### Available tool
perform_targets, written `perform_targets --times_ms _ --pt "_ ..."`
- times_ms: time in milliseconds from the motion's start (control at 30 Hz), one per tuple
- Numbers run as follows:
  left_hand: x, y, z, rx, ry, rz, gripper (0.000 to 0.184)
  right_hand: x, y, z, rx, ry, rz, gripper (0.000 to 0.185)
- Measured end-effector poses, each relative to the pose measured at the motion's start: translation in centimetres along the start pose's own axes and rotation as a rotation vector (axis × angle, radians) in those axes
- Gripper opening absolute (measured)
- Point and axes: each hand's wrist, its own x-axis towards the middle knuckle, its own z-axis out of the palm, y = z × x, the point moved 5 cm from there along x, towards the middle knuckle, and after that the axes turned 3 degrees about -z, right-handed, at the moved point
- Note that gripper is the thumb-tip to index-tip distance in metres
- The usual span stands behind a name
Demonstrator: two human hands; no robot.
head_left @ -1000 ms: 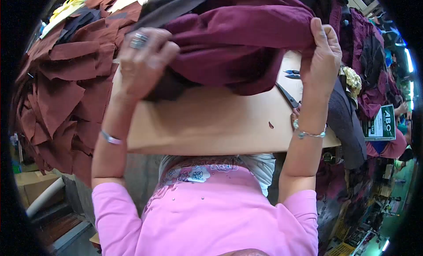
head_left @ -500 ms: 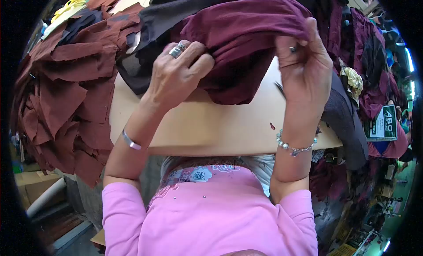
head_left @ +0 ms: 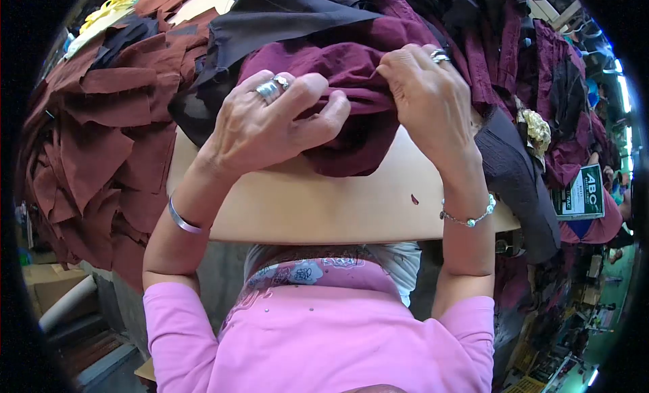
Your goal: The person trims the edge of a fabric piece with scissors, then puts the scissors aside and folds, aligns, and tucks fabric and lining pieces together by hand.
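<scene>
Tan tabletop [head_left: 324, 214] beneath, maroon cloth [head_left: 362, 99] bunches between right grip [head_left: 430, 99], pinching it, and left grip [head_left: 267, 122], hold unclear.

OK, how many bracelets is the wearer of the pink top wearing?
2: a silver bangle on the left forearm, and a beaded bracelet on the right forearm. Any under the pink sleeves would be hidden.

Workroom interior: pale tabletop [head_left: 324, 217] with a bowed front edge, centre; cardboard box [head_left: 54, 283] beside a pale tube [head_left: 69, 303], lower left; greenish floor [head_left: 618, 318] and bright strip lights [head_left: 622, 88], far right
</scene>
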Motion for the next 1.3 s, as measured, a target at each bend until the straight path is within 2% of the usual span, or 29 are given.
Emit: perform_targets --times_ms 33,133,167,267,300,400,433,467,533,600,667,733,833,933,1000,1033,1100,1167,1233,1300 --pt "-0.4 0.2 0.3 0.048 0.006 0.021 0.029 0.0 0.1 0.5 0.067 -0.044 0.009 0.008" --pt "-1.0 1.8 1.3 0.07 -0.076 -0.023 0.021 1.0 0.7 -0.3 0.564 0.012 0.243 0.016" --pt "-1.9 2.3 2.1 0.1 -0.045 -0.01 0.019 1.6 0.5 -1.8 0.614 0.022 0.282 0.019" --pt "-1.0 1.5 -0.1 0.126 0.072 -0.058 0.017 0.3 1.7 -1.3 1.122 0.322 0.553 0.017" --pt "-1.0 0.9 -0.5 -0.053 0.007 -0.098 0.018 0.0 2.4 -0.9 1.243 0.267 0.54 0.019" --pt "-1.5 0.1 -1.5 -0.495 0.046 -0.393 0.02 -1.2 0.4 -1.1 1.06 0.033 0.346 0.027" --pt "-1.3 -0.5 -1.8 -0.511 0.089 -0.444 0.023 -1.8 -0.7 -1.0 0.916 -0.167 0.257 0.028" --pt "-1.6 -1.2 -1.3 -0.447 0.094 -0.605 0.023 -2.4 -2.0 -0.7 0.838 -0.345 0.209 0.033" --pt "-2.2 -2.4 0.3 -0.386 -0.163 -0.706 0.024 -3.3 -4.3 -0.2 0.627 -0.378 -0.024 0.034" --pt "-3.0 -2.6 2.1 -0.333 -0.372 -0.737 0.025 -3.7 -6.4 -0.5 0.55 -0.366 -0.1 0.04" --pt "-3.9 -2.3 3.5 -0.271 -0.573 -0.76 0.028 -4.1 -7.2 -0.4 0.55 -0.292 -0.102 0.038" --pt "-4.6 -2.3 4.5 -0.218 -0.543 -0.772 0.027 -4.4 -7.4 -0.4 0.555 -0.213 -0.073 0.037" --pt "-5.4 -2.6 5.6 -0.557 -0.453 -0.954 0.021 -4.9 -7.4 -0.5 0.608 -0.174 -0.059 0.035" --pt "-5.3 -3.3 4.8 -0.42 -0.172 -0.804 0.016 -5.0 -6.4 -1.4 0.671 -0.168 -0.01 0.025" --pt "-4.8 -4.1 3.4 -0.305 -0.068 -0.808 0.014 -5.1 -4.2 -2.9 0.735 -0.058 0.19 0.026" --pt "-4.2 -4.4 2.7 -0.276 -0.041 -0.813 0.014 -5.7 -3.3 -2.6 0.922 -0.077 0.373 0.023" --pt "-3.5 -5.2 1.8 -0.306 -0.006 -0.836 0.015 -6.0 -3.9 -2.0 1.078 -0.175 0.413 0.021" --pt "-2.8 -5.9 1.1 -0.311 0.063 -0.773 0.013 -6.0 -4.6 -2.0 1.189 -0.318 0.404 0.017" --pt "-2.2 -6.2 0.7 -0.396 0.147 -0.733 0.011 -4.8 -4.2 -2.7 1.096 -0.209 0.225 0.019" --pt "-0.6 -4.9 0.2 -0.458 0.125 -0.61 0.01 -2.9 -3.3 -3.6 0.618 -0.077 0.082 0.026"
